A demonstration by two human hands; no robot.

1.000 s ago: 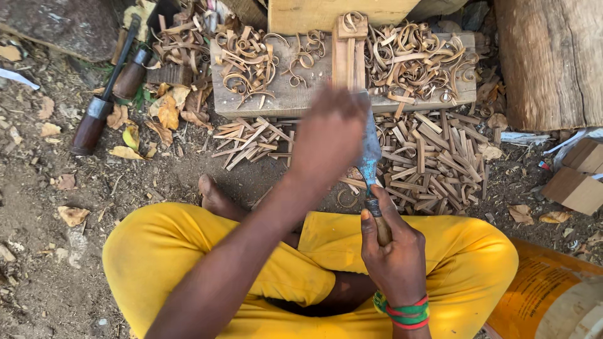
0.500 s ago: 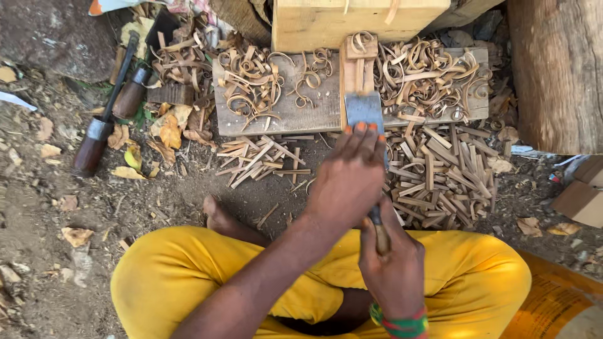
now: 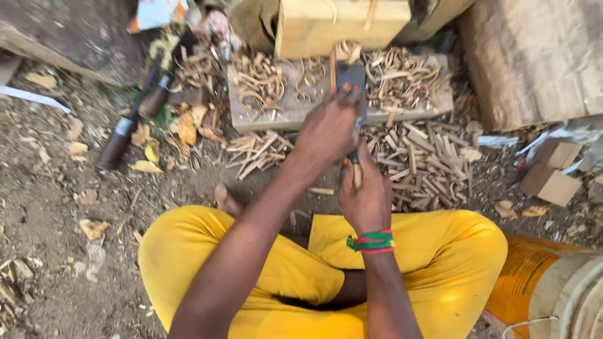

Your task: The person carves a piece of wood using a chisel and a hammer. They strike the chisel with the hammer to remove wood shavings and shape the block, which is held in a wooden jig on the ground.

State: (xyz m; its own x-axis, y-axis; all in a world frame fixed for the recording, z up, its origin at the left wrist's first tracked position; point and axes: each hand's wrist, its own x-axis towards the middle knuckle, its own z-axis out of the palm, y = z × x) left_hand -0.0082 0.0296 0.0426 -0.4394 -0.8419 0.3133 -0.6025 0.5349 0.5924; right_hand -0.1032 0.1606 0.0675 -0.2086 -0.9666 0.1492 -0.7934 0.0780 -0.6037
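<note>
Pushed farther forward toward twelve o'clock since half a second ago: left hand (image 3: 328, 129) now over the board's (image 3: 276, 116) near edge, pressing down on the blade (image 3: 350, 76) of the broad chisel. Right hand (image 3: 366, 199) clamped round the wooden handle (image 3: 355, 172), just at six o'clock of the left. Likely mid-stroke, with curled shavings (image 3: 260, 81) at nine o'clock and cut sticks (image 3: 427, 157) at three.

We look through one head-worn camera, aimed steeply down and slightly forward over our own crossed legs, close above the left hand (image 3: 330, 129) and right hand (image 3: 366, 201). The near edge of the wooden board (image 3: 276, 116) runs across the upper frame, bare ground (image 3: 56, 207) filling the left side.
</note>
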